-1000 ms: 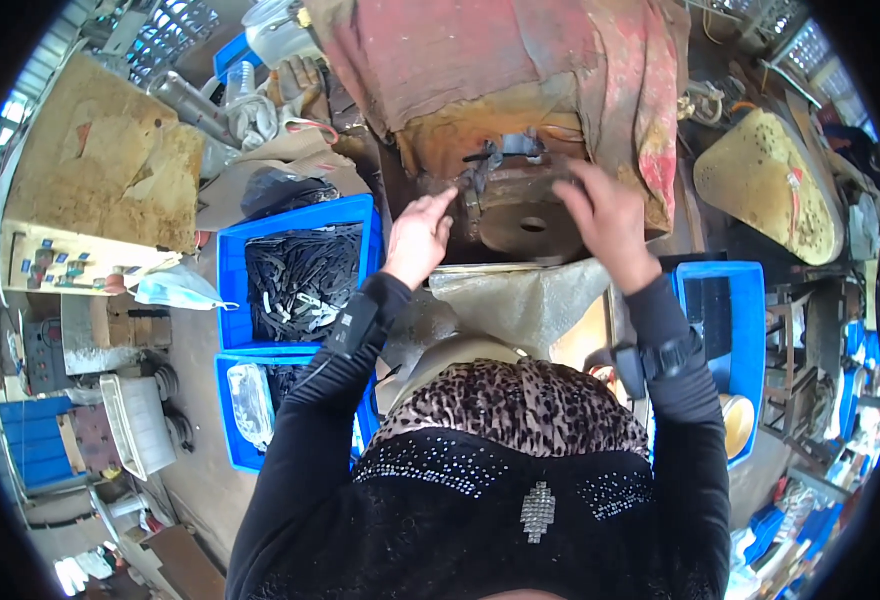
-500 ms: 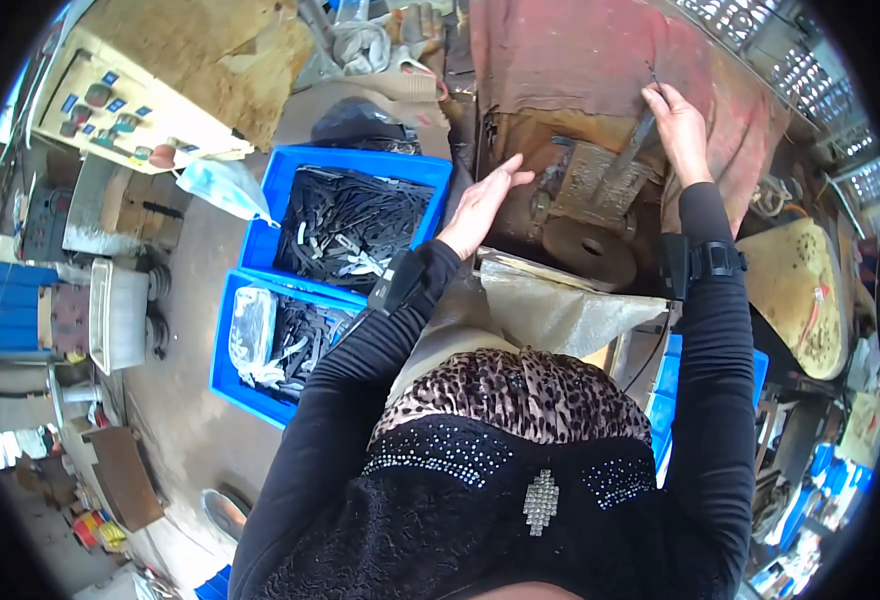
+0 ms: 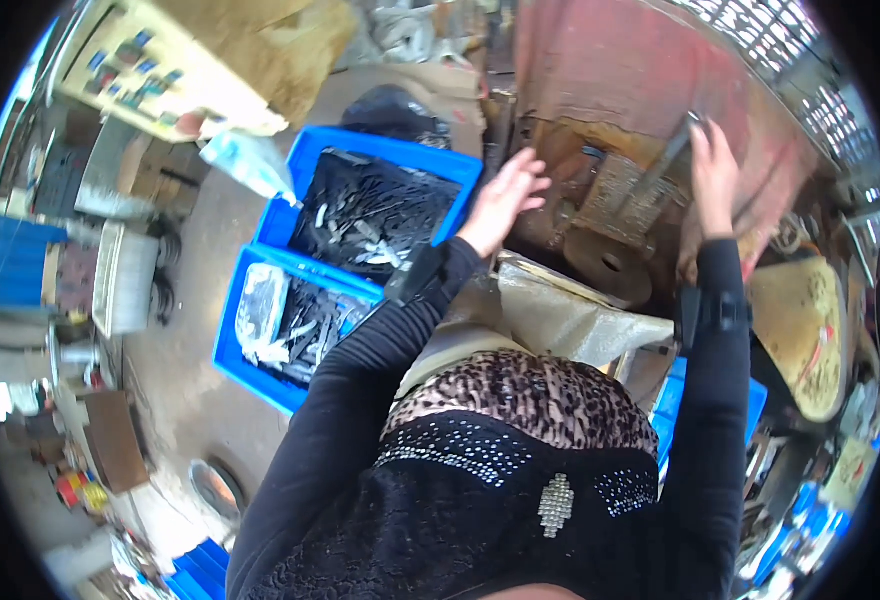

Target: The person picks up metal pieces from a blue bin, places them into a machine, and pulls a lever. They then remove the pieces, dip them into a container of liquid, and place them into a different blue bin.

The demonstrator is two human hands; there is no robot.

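Note:
My left hand [image 3: 506,203] is open and empty, fingers spread, held above the left edge of a grimy machine [image 3: 600,205]. My right hand [image 3: 715,182] is at the upper end of a slanting metal bar [image 3: 655,175] on this machine. Its fingers close at the bar's tip, slightly smeared by motion. A thin dark strip no longer shows clearly in that hand. Below the bar, a round brown disc [image 3: 610,270] with a central hole faces up. A dull red cloth [image 3: 630,75] hangs behind the machine.
Left of me, two blue crates [image 3: 305,160] hold many dark, flat strips [image 3: 370,210]. A clear plastic package [image 3: 263,305] lies in the nearer one. A cream control panel [image 3: 150,75] with knobs stands far left. Whitish sheeting [image 3: 570,310] covers the machine's near edge.
My right hand has come lower and nearer, to the bar's end, and the thin dark strip it pinched is not plainly seen now. My left hand's fingers have spread. The whole view has shifted slightly.

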